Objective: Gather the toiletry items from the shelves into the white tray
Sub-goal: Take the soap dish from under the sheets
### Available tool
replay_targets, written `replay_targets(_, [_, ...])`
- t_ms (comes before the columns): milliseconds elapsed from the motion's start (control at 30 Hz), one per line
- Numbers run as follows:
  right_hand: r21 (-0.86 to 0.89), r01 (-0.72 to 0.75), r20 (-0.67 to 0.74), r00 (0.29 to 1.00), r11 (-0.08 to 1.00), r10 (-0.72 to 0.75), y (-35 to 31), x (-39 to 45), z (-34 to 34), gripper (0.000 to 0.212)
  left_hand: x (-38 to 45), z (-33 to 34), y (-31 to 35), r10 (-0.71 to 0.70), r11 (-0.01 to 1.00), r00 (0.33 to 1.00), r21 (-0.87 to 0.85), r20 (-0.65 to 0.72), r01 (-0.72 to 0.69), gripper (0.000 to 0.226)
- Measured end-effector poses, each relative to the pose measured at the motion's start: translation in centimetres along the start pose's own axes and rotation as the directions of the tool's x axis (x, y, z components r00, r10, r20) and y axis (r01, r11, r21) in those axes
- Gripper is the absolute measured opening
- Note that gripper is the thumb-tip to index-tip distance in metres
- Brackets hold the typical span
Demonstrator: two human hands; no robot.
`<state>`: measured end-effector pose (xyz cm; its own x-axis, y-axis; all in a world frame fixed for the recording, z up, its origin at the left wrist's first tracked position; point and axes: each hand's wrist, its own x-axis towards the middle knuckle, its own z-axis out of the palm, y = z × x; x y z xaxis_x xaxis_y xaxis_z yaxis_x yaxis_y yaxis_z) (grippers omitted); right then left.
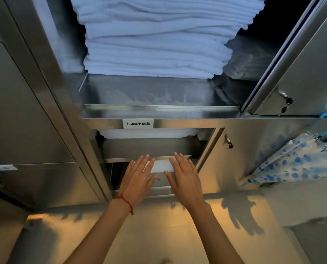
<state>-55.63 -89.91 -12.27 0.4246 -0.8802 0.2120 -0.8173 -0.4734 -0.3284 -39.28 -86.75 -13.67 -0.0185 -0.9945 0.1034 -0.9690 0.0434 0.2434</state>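
- Head view: stainless steel cabinet [50, 119] with its door [300, 73] swung out on the right-hand side.
- Left hand [137, 180] and right hand [183, 178] both reach into the lowest opening, palms down, fingers straight and slightly spread; neither hand curls round anything.
- White tray [161, 166] shows between the two hands, under the front lip of the lowest shelf [120, 160]; only its middle part is visible. Whether the fingertips touch it cannot be told.
- Red string bracelet [125, 201] on the left wrist.
- Just above the hands: a thin layer of white linen [147, 133] on the next shelf, below a paper label [137, 123] reading "1.35M".
- Well above the hands: tall stack of folded white sheets [155, 44].
- To the right of the right hand: folded umbrella [292, 162] with blue dots, leaning at the cabinet side.
- No toiletry items can be made out.
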Motion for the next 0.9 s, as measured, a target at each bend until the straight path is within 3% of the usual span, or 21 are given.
replay_targets(233, [0.009,0.036,0.048,0.998,0.999,-0.036,3.6,2.4,2.5,0.049,2.8,2.5,0.4,0.000,0.999,0.999,-0.038,-0.054,-0.002,0.056])
replay_targets(633, [0.038,0.084,0.164,0.982,0.996,-0.089,9.2,4.7,8.1,0.048,5.4,9.4,-0.5,-0.169,0.985,0.979,0.044,0.118,0.165,0.056])
replay_targets(867, [0.020,0.090,0.119,0.989,0.996,-0.092,11.5,5.7,12.1,0.047,6.6,11.5,-0.3,-0.157,0.986,0.981,-0.034,0.115,0.162,0.044])
replay_targets(900, [0.014,0.087,0.107,0.990,0.996,-0.088,11.8,5.8,12.8,0.046,6.9,11.7,-0.4,-0.168,0.984,0.972,-0.028,0.162,0.175,0.051])
